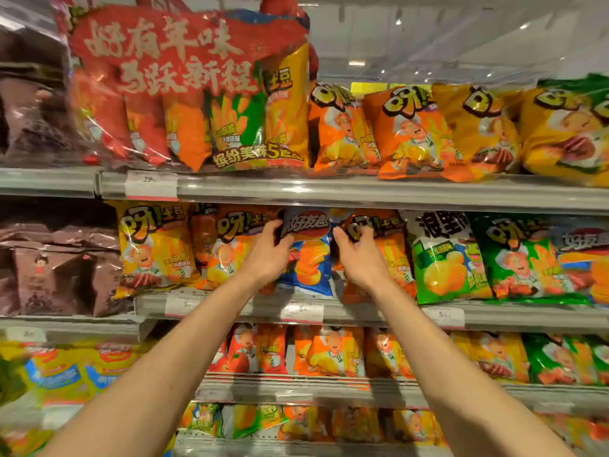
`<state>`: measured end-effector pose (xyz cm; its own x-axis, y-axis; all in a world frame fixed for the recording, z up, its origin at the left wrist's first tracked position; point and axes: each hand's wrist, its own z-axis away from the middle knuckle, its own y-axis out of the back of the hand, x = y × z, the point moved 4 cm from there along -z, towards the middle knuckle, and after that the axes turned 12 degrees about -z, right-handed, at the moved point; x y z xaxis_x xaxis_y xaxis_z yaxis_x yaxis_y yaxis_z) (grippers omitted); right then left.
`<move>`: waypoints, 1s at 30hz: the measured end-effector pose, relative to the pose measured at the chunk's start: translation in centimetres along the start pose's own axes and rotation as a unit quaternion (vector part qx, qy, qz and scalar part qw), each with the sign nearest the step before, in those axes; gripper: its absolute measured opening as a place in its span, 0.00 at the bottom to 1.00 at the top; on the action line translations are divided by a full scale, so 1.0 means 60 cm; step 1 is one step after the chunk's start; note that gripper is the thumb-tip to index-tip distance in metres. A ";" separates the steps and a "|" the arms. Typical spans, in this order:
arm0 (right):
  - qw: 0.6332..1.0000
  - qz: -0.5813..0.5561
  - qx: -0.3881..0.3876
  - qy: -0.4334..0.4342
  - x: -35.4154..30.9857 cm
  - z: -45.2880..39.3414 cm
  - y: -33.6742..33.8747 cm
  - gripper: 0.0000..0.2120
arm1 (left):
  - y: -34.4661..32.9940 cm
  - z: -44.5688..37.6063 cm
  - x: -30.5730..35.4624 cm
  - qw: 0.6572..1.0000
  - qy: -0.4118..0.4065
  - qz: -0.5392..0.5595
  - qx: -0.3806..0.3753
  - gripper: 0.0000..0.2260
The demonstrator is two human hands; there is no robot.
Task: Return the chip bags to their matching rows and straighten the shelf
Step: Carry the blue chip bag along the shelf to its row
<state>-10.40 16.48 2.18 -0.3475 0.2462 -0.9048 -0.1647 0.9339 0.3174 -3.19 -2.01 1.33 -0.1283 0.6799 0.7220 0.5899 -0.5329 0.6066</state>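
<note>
A blue chip bag (311, 258) stands on the middle shelf (362, 313) between two orange bags. My left hand (268, 255) grips the blue bag's upper left edge. My right hand (357, 255) is closed on the top of the orange bag (392, 255) just to its right. Another orange bag (230, 245) stands left of the blue one, partly behind my left hand. Farther right on the same shelf are a light green bag (441, 258), a dark green bag (520, 255) and another blue bag (590, 258) at the frame edge.
A yellow bag (151, 245) stands at the row's left end, brown packets (56, 268) beyond it. The upper shelf (362, 192) carries a large red multipack (184, 90) and orange and yellow bags. Lower shelves hold more orange, yellow and green bags. Price tags (301, 311) line the shelf edges.
</note>
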 end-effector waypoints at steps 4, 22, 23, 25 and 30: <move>0.994 0.097 -0.050 0.006 0.019 -0.041 -0.029 0.33 | -0.033 -0.022 0.010 0.998 0.025 -0.043 -0.037 0.22; 0.986 0.126 0.026 0.109 0.027 -0.072 -0.043 0.16 | -0.046 -0.060 -0.015 0.999 0.044 0.020 -0.013 0.17; 0.985 0.127 0.029 0.115 0.024 -0.072 -0.038 0.15 | -0.046 -0.059 -0.017 0.999 0.036 0.020 -0.005 0.17; 0.984 0.128 0.030 0.119 0.017 -0.072 -0.029 0.15 | -0.044 -0.056 -0.016 0.999 0.027 0.030 0.002 0.17; 0.995 0.057 0.030 0.070 0.015 -0.079 -0.004 0.15 | -0.038 -0.045 -0.013 0.999 0.010 0.049 -0.003 0.21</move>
<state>-15.03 15.22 2.64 -0.4872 0.3175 -0.8135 -0.0626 0.9165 0.3951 -6.59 -2.71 0.27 -0.0863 0.6134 0.7850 0.5959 -0.5997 0.5341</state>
